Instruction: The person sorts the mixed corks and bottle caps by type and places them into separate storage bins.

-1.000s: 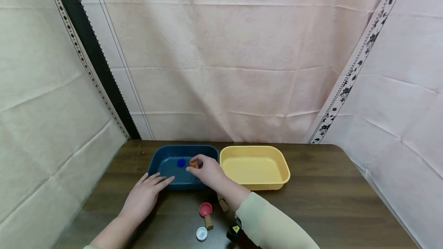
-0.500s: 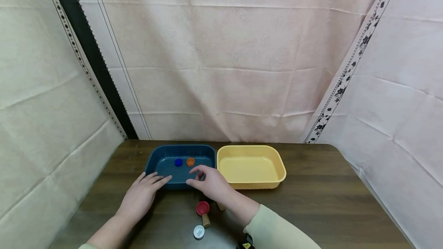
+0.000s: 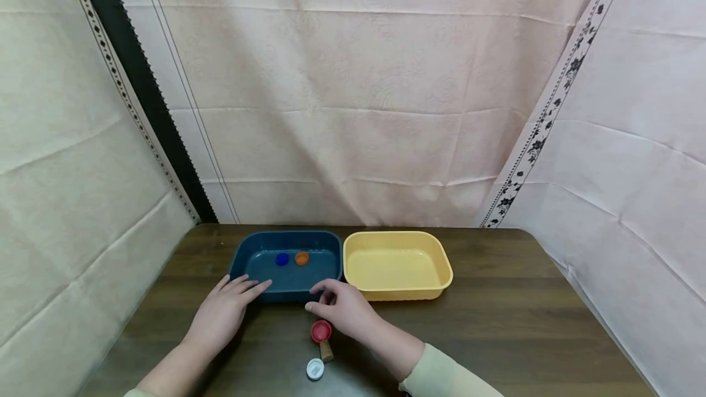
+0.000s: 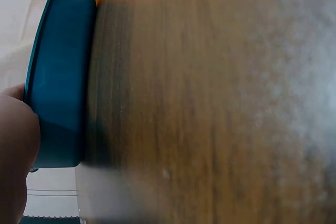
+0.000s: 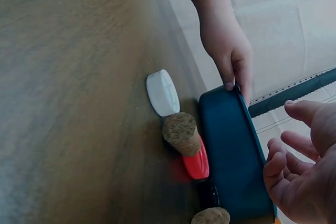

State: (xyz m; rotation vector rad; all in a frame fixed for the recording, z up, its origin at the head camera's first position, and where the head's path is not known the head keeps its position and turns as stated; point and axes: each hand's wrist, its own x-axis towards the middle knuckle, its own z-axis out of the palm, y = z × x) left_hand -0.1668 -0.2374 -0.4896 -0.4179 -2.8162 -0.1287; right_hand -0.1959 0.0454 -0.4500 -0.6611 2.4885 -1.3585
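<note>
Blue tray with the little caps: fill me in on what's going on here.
A person's left hand rests on the near left corner of the blue tray; a blue cap and an orange cap lie inside. The right hand, holding nothing, hangs loosely bent by the tray's front right corner. On the table in front are a red cap, a cork and a white cap; the right wrist view shows a second cork. The yellow tray stands alongside.
</note>
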